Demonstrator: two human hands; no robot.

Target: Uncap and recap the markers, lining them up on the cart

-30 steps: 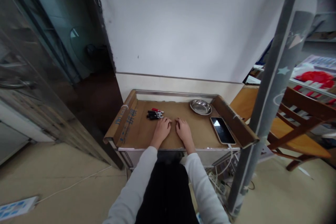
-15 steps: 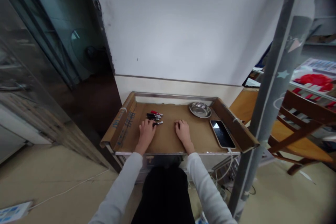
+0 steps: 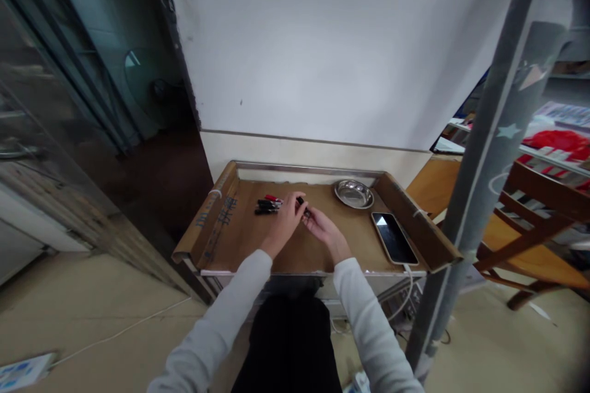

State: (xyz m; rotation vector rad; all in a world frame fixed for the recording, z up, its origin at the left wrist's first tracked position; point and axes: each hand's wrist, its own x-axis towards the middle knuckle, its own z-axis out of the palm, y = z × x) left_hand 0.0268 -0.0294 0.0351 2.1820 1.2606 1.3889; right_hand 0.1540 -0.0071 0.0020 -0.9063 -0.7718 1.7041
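Above the middle of the cardboard surface, both hands meet at a black marker (image 3: 300,201). My left hand (image 3: 286,219) pinches its upper part between the fingers. From the other side, my right hand (image 3: 325,228) has its fingers closed round the lower end, which they partly hide. Just left of my left hand lie several more markers, side by side: a red marker (image 3: 273,198) at the back and black markers (image 3: 265,211) in front of it. Their right ends are partly covered by my left hand.
The cardboard-lined table (image 3: 239,245) has raised sides. On its right are a round steel dish (image 3: 354,194) and a phone (image 3: 394,238) with a white cable. A white wall panel (image 3: 313,61) rises behind; a grey post (image 3: 479,153) and wooden chair (image 3: 530,221) stand to the right.
My left hand has lifted a black marker from beside the others and brought it rightward. My right hand has risen off the cardboard and closed on the marker's other end.
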